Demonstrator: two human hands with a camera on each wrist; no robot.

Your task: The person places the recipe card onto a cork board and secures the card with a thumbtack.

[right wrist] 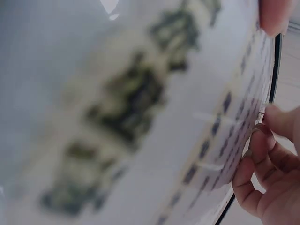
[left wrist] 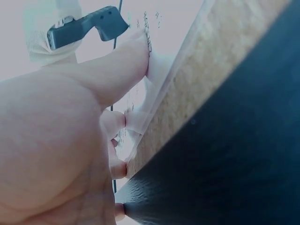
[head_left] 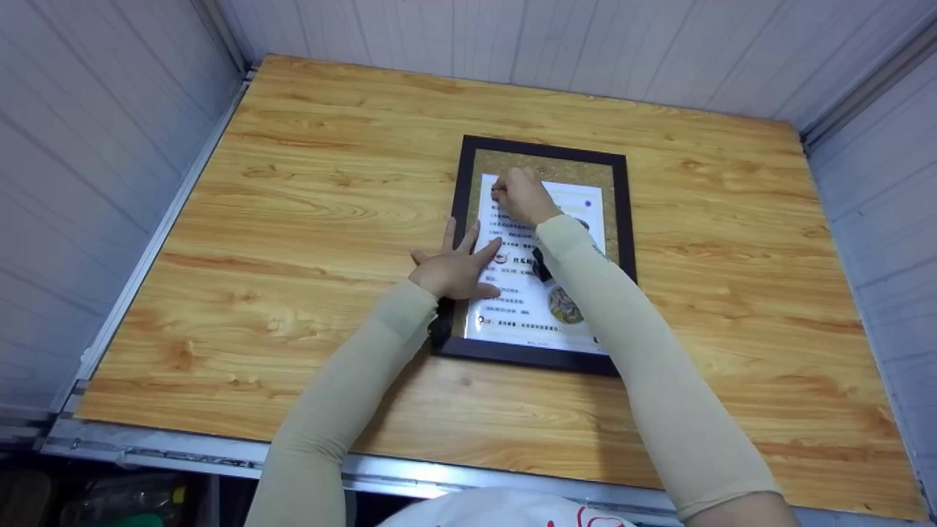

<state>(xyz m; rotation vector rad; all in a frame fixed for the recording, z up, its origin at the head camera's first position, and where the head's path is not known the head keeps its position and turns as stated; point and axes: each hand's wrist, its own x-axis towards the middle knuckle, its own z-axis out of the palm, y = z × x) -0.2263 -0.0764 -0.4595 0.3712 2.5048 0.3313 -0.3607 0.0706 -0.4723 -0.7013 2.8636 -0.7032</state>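
Observation:
A printed sheet [head_left: 527, 311], glossy and with pictures of food, lies on a cork board [head_left: 505, 159] in a dark frame [head_left: 512, 353]. My left hand [head_left: 455, 274] rests with spread fingers on the sheet's left edge and the frame's left side. At the sheet's upper left corner, my right hand [head_left: 523, 194] pinches a push pin; its thin point [right wrist: 261, 112] shows by the thumb in the right wrist view, while its head is hidden by the fingers. A purple push pin [head_left: 588, 203] sits in the sheet's upper right corner.
The framed board lies on a wood-grain table [head_left: 329, 183]. Pale panel walls [head_left: 556, 44] stand behind and at both sides. Below the front metal edge [head_left: 410, 476], a plastic bottle [head_left: 139, 500] lies at the lower left.

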